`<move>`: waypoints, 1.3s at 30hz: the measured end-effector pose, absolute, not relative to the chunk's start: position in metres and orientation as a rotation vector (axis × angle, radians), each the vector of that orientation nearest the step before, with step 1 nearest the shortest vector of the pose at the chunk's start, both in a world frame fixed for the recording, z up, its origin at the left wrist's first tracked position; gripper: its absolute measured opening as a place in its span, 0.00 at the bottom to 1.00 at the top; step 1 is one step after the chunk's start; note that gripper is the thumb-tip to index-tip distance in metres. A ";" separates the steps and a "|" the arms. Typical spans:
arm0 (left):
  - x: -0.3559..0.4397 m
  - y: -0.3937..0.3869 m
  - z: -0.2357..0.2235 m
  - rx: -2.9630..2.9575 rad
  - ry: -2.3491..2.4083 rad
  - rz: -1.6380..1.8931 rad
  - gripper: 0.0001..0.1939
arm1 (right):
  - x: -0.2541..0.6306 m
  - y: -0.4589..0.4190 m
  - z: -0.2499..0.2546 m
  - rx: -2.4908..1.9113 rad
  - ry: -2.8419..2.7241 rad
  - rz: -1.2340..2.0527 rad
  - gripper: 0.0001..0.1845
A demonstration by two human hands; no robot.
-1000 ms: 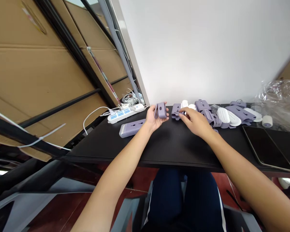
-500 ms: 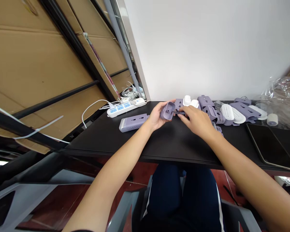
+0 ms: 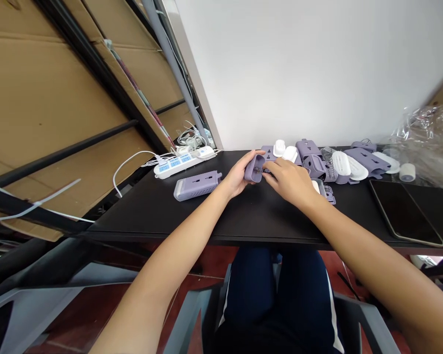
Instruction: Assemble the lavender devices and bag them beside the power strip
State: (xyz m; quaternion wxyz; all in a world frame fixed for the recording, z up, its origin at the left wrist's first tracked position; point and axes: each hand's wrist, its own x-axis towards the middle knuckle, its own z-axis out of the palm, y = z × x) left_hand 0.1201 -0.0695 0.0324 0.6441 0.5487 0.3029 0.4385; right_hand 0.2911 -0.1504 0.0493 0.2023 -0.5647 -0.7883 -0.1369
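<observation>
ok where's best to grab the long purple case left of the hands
Probably across the middle of the long purple case, pinching its two long sides from above and slightly left: it lies flat and narrow, nothing on top, and the left hand is close to its right end.

We get bright, even light on the white wall (image 3: 310,73), greying rightward, glints on the clear plastic wrap (image 3: 426,130), deep shade beneath the black tabletop (image 3: 258,216), forearms (image 3: 172,263) stretched by wide-angle distortion, and a softly blurred coil spring (image 3: 257,169).
</observation>
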 end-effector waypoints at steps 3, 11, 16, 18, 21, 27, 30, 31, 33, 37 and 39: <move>0.121 -0.070 0.032 1.275 0.699 1.001 0.22 | 0.290 -0.151 0.050 -1.589 -2.206 -0.400 0.15; 0.122 -0.071 0.032 1.248 0.701 0.990 0.22 | 0.289 -0.151 0.049 -1.581 -2.210 -0.452 0.16; 0.123 -0.071 0.030 1.176 0.675 0.952 0.20 | 0.287 -0.151 0.049 -1.552 -2.239 -0.474 0.17; 0.123 -0.070 0.030 1.148 0.660 0.937 0.19 | 0.287 -0.152 0.049 -1.557 -2.238 -0.465 0.17; 0.123 -0.070 0.030 1.111 0.650 0.916 0.19 | 0.286 -0.152 0.050 -1.563 -2.232 -0.453 0.18; 0.125 -0.069 0.027 1.065 0.631 0.860 0.20 | 0.283 -0.154 0.052 -1.584 -2.258 -0.431 0.18; 0.128 -0.069 0.026 1.033 0.638 0.859 0.20 | 0.282 -0.153 0.051 -1.583 -2.271 -0.453 0.18; 0.129 -0.070 0.027 1.018 0.642 0.863 0.19 | 0.281 -0.152 0.050 -1.578 -2.273 -0.465 0.18; 0.131 -0.072 0.027 0.988 0.648 0.870 0.19 | 0.280 -0.150 0.047 -1.569 -2.272 -0.485 0.17; 0.135 -0.077 0.029 0.945 0.638 0.876 0.19 | 0.278 -0.146 0.043 -1.563 -2.253 -0.468 0.18; 0.136 -0.079 0.030 0.926 0.628 0.880 0.19 | 0.277 -0.145 0.041 -1.565 -2.230 -0.431 0.19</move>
